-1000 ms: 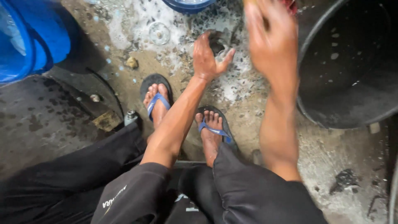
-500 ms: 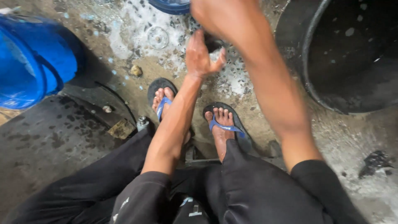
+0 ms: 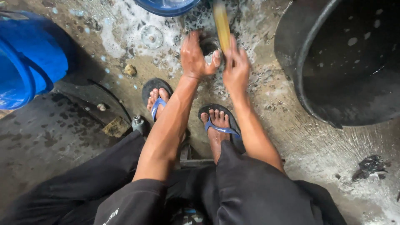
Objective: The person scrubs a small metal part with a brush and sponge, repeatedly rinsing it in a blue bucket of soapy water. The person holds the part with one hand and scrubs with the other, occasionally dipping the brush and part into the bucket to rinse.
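Scrubbing looks underway: left hand (image 3: 195, 56) steadies a small round dark metal part (image 3: 209, 45) on the soapy concrete floor (image 3: 266, 89), right hand (image 3: 236, 68) clenched around a yellow brush handle (image 3: 221, 23).

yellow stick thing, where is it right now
In the head view, the yellow stick is top centre, rising from the right hand, beside the left hand and just below the blue basin.

Bare wet floor (image 3: 287, 137) lay open right of the right hand (image 3: 235, 71) up to the big black tub (image 3: 346, 66); a blue basin (image 3: 168, 5) closed the far side, a blue bucket (image 3: 29, 58) stood well left, and sandalled feet (image 3: 216, 121) blocked the near side
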